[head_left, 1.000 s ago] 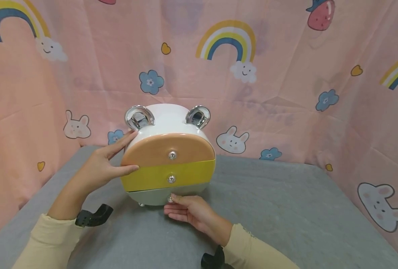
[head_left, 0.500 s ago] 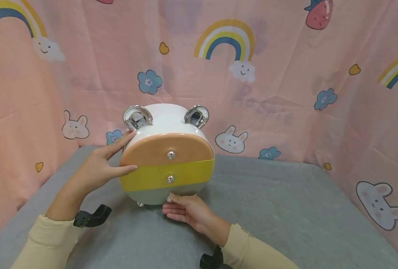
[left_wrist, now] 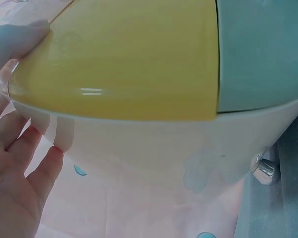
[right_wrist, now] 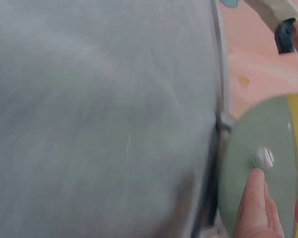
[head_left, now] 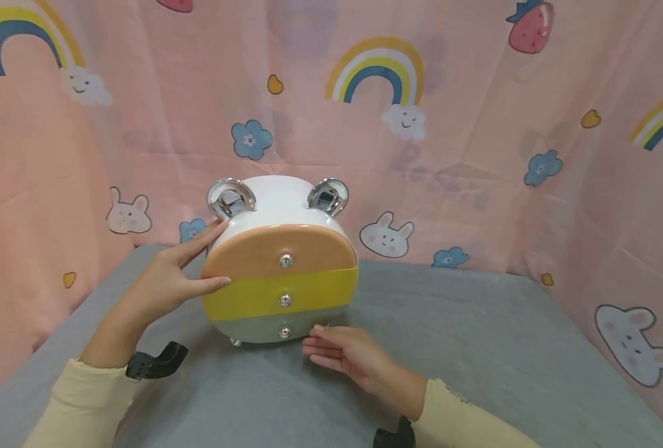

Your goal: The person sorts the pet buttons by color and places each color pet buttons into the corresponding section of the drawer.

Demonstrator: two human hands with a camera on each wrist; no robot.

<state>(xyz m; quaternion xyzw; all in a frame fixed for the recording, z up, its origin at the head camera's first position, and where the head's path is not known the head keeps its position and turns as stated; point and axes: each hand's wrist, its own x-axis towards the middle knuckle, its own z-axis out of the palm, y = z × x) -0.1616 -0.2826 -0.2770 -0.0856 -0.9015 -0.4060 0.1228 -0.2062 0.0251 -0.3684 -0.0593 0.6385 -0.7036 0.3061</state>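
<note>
A small three-drawer box (head_left: 281, 199) with a glossy white body and two chrome ears stands on the table. Its orange top drawer (head_left: 253, 252), yellow middle drawer (head_left: 247, 302) and grey-green bottom drawer (head_left: 247, 328) sit flush at the front, each with a round silvery knob. My left hand (head_left: 166, 277) steadies the box's left side, thumb extended onto the front and fingers against the white side (left_wrist: 139, 148). My right hand (head_left: 351, 354) holds nothing; its fingers extend just right of the bottom knob (head_left: 285, 331), near the lower edge of the green drawer.
A grey cloth (head_left: 477, 348) covers the table. Behind and beside it hangs a pink curtain (head_left: 466, 93) printed with rainbows, rabbits and flowers. Black wrist straps (head_left: 157, 361) sit at the cuffs of the cream sleeves (head_left: 79, 398).
My right hand has let go of the bottom drawer's knob and moved to the right. The bottom drawer has gone in slightly, its top gap closing. My left hand stays on the box.
</note>
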